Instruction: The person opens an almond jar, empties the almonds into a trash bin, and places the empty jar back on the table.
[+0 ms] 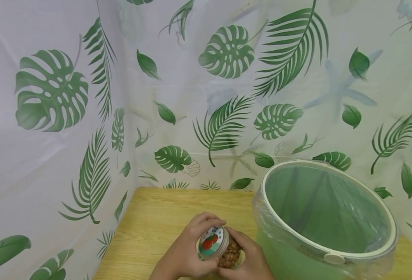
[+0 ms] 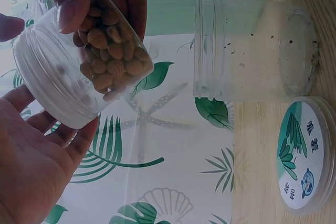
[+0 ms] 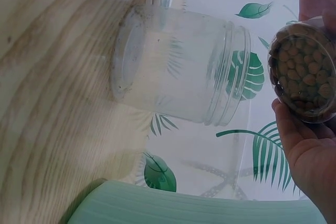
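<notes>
A clear plastic jar of almonds [image 1: 230, 254] is tilted between both hands, held up above the table. Its round lid [image 1: 211, 242], printed with red fruit, is on the mouth. My left hand [image 1: 188, 249] grips this lid, thumb and fingers spread round its rim. The jar body is held by my right hand [image 1: 250, 258], and through its clear base [image 3: 304, 74] the almonds show in the right wrist view. Close by on the table stands a second clear jar [image 2: 257, 51], uncapped, with dark specks inside. In the head view the hands hide it.
A loose lid [image 2: 302, 156] with a green leafy print lies beside the uncapped jar on the wood-grain table [image 1: 163, 206]. At the right stands a big green bin [image 1: 290, 252], lined with a clear bag. Leaf-patterned sheeting [image 1: 177, 128] walls the back and left.
</notes>
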